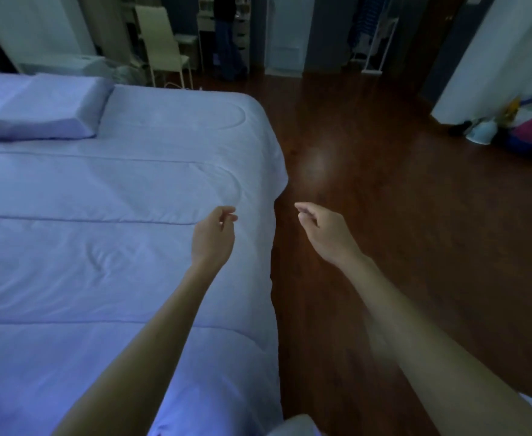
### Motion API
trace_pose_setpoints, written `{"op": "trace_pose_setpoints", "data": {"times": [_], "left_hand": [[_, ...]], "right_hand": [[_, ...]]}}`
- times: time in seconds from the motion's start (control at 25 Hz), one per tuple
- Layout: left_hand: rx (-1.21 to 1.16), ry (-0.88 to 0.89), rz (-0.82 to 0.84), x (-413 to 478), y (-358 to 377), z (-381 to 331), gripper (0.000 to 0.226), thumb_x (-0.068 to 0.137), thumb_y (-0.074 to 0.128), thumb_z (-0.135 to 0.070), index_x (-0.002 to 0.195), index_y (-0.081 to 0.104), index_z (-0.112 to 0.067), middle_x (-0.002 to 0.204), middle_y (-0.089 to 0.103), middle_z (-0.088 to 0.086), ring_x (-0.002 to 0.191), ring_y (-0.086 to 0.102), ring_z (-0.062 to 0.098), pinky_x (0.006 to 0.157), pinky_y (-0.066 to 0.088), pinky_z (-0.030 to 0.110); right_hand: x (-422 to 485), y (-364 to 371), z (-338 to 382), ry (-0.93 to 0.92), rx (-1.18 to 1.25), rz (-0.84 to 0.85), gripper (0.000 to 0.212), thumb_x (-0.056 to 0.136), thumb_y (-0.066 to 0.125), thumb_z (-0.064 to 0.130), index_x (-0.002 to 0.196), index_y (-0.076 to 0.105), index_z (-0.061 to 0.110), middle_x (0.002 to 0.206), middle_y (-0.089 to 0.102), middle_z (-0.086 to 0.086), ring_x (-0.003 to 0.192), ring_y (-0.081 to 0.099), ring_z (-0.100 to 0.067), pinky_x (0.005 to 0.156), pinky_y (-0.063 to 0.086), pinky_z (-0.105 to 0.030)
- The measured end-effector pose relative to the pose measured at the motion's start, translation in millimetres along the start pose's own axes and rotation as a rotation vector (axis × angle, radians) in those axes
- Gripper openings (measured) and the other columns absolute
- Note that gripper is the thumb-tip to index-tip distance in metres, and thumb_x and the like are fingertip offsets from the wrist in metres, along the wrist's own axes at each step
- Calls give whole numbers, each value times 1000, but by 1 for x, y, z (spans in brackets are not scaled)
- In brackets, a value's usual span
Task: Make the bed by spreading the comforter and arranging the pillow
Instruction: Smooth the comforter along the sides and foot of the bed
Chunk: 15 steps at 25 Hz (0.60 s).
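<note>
Left hand: I see my left hand [214, 234] above the comforter [101, 247], near its side edge. The fingers are loosely curled, the thumb is close to the fingertips, and it holds nothing.
Right hand: my right hand [321, 231] is just past that same edge of the comforter, over the floor [400, 215]. The fingers are loosely bent and it is empty.
Between hands: the comforter's edge runs between them; they do not touch.
Comforter: it lies spread over the bed, pale, with long stitched lines. There are small wrinkles beside my left forearm, and the side edge hangs down toward the floor.
Pillow: the pillow [47, 111] lies flat on top at the far left end of the comforter, with its long side across the bed.
Floor: dark wood, along the comforter's hanging side.
Chair: a pale chair [164, 48] stands upright beyond the comforter's far end.
Pile: some coloured things [525, 127] lie on the floor, well apart from the comforter, far right; I cannot tell what they are.
</note>
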<state>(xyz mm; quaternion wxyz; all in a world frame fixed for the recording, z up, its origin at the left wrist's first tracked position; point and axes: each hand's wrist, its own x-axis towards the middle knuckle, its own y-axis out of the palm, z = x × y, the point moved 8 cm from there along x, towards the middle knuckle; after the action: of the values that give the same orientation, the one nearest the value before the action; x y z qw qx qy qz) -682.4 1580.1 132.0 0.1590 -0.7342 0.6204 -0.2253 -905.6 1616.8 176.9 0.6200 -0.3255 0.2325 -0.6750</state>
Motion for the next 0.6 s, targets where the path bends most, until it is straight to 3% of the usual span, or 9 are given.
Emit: {"op": "trace_pose_setpoints", "data": {"times": [0.32, 0.48, 0.6], "left_hand": [[-35, -303, -265, 100, 46, 73, 31, 95, 38, -18, 114, 62, -23, 107, 72, -8, 103, 62, 16, 87, 50, 34], [28, -409, -311, 152, 63, 85, 30, 93, 40, -16, 113, 63, -23, 108, 72, -6, 106, 62, 19, 87, 49, 33], [99, -456, -366, 182, 47, 87, 30, 93, 42, -17, 111, 65, -24, 110, 71, -6, 106, 62, 19, 86, 48, 32]], "right_hand": [[170, 50, -39, -181, -56, 267, 37, 99, 42, 26, 132, 55, 17, 135, 58, 0, 125, 52, -12, 100, 37, -19], [262, 81, -37, -273, -79, 425, 36, 99, 43, 24, 131, 56, 15, 134, 58, -2, 125, 53, -16, 102, 37, -23], [321, 104, -20, -320, -56, 485, 34, 98, 44, 24, 128, 59, 16, 131, 61, -2, 120, 56, -17, 94, 39, -20]]}}
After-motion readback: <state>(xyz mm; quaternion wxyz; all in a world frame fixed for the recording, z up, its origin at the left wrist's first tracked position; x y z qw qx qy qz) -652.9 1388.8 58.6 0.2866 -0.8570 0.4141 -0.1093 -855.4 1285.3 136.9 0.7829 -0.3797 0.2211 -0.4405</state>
